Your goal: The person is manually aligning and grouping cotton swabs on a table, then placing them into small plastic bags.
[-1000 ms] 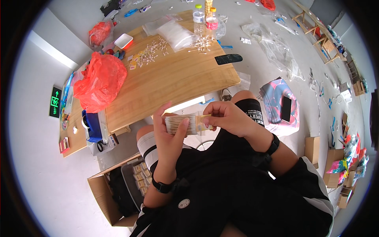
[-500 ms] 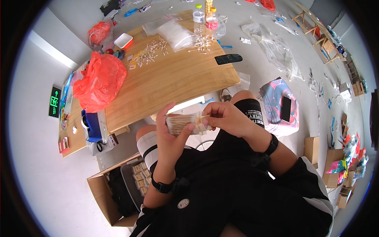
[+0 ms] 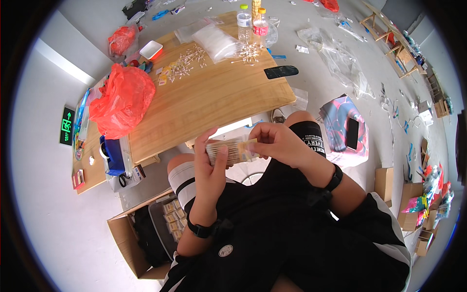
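Observation:
Above my lap, my left hand [image 3: 210, 158] grips a clear bag of cotton swabs [image 3: 228, 152], its thumb across the front and its fingers behind. The swabs lie side by side with pale wooden sticks. At the bag's right end my right hand [image 3: 275, 141] pinches a small yellow card [image 3: 248, 144] between thumb and fingers; whether the card is inside the bag or at its mouth I cannot tell. Beyond, on the wooden table [image 3: 209, 102], loose cotton swabs [image 3: 187, 61] lie scattered beside small yellow cards [image 3: 164, 76] and a stack of clear bags [image 3: 216, 43].
A red plastic bag [image 3: 121, 100] sits at the table's left, with a blue tape dispenser [image 3: 115, 156] near it. Two bottles [image 3: 244, 22] stand at the far edge. Below left, a cardboard box [image 3: 127, 243] contains packed swab bags [image 3: 174, 216]. A phone [image 3: 352, 134] rests on a patterned stool at right.
My left thumb has slid up and left over the swabs. The yellow card shows more plainly at the bag's right end, under my right fingers.

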`<state>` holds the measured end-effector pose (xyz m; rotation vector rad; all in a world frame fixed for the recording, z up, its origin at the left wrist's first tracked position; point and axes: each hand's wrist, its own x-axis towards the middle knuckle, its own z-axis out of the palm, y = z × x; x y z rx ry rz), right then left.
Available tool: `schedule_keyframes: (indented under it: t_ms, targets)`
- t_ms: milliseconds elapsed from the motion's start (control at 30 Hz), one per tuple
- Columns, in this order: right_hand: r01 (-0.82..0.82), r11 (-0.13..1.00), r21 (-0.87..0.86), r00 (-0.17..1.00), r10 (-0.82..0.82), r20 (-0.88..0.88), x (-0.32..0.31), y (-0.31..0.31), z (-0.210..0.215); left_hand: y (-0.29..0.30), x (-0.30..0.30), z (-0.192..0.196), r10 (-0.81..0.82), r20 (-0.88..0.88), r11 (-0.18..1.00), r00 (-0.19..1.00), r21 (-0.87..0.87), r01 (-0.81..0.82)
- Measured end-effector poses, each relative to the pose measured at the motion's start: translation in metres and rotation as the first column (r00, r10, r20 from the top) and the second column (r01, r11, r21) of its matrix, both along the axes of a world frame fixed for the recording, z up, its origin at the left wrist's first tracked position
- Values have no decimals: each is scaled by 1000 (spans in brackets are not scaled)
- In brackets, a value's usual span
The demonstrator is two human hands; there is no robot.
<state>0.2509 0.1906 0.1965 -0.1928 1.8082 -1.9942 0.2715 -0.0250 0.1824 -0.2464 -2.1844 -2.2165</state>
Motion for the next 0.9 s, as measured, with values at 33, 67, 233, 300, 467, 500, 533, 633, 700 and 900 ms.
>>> schedule_keyframes:
  t_ms: [33,67,233,300,467,500,533,633,700,900]
  targets:
    - [-1,1000,0,1000,1,0,0,1,1,0,0,0,13,4,1000,1000,27,-13]
    - [3,999,-40,999,-2,37,0,2,4,-1,0,1,14,4,1000,1000,26,-14]
    - [9,993,-116,996,2,90,0,7,-1,-3,-2,1,38,11,999,999,1,-38]
    - [-8,990,-141,997,18,72,0,6,-1,-3,-1,2,39,15,999,999,-2,-38]
    - [-31,993,-113,997,39,67,1,3,-1,1,-1,1,26,-2,1000,1000,3,-26]
    - [-46,992,-119,996,54,69,1,3,-2,1,-1,1,28,-5,1000,1000,-7,-28]
    - [-46,992,-119,996,55,69,1,2,-2,0,-1,0,29,-8,999,1000,-16,-29]
    - [-46,993,-109,994,56,90,1,3,0,1,0,4,37,9,999,999,11,-37]
    - [-51,989,-142,995,62,75,1,6,-2,1,0,5,35,15,999,999,20,-36]
    - [-37,983,-178,992,57,109,1,4,-2,1,0,5,22,11,999,1000,25,-22]
